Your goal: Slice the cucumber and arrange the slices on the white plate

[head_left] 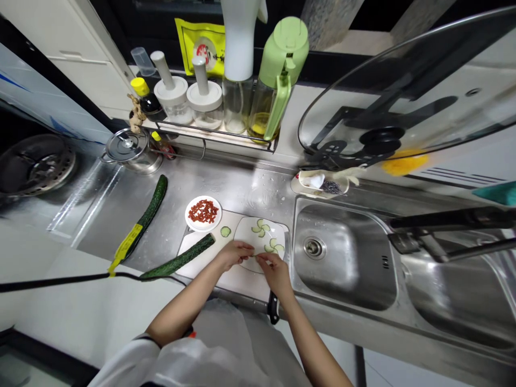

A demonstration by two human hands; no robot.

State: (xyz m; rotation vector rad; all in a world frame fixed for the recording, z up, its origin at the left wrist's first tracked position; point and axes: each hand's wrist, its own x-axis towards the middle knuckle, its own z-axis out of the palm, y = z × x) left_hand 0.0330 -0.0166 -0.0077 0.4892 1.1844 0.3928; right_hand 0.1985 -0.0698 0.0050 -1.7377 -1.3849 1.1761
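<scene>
My left hand (236, 255) and my right hand (276, 270) meet over the near edge of a white plate (243, 229). Both pinch a thin cucumber slice (255, 255), seen nearly edge-on and partly hidden by the fingers. Thin pale-green cucumber slices (260, 228) lie fanned in pinwheel shapes on the plate. Beneath it is a light cutting board (242, 285), where a loose stack of round cucumber slices (226, 231) sits left of the plate. A cut cucumber (181, 260) rests across the board's left side. The black handle of a knife (273, 308) juts past the near edge.
Behind the board stands a small white plate of red goji berries (203, 211). A whole cucumber (151, 207) with yellow tape lies left, near a lidded steel pot (129, 150). To the right is a sink (342, 258) with a faucet (439, 231). Jars and bottles fill the rack (217, 132).
</scene>
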